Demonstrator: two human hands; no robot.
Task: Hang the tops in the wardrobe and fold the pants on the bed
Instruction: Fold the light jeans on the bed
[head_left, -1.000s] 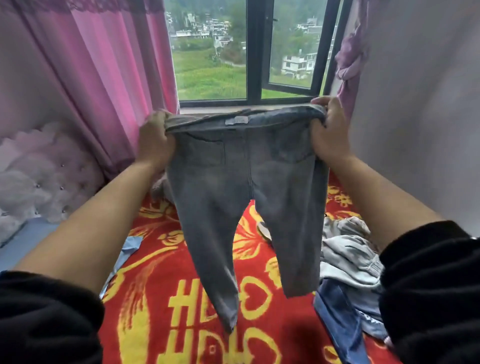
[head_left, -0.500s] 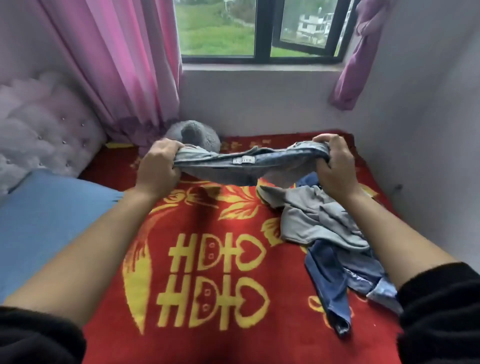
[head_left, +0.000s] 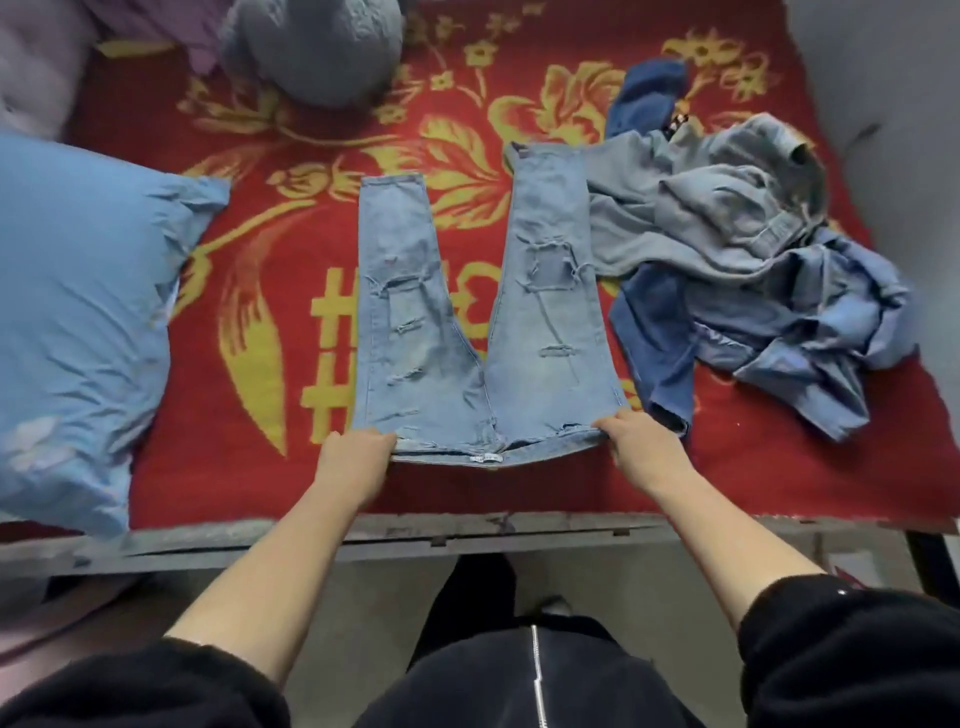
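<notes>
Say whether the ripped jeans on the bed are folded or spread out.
Spread out: the jeans lie flat on the red blanket, legs apart, left hand and right hand gripping the waistband corners.

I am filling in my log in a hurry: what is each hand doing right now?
Left hand: closed, pinching the ripped jeans at the left waistband corner.
Right hand: closed, pinching the same jeans at the right waistband corner.
</notes>
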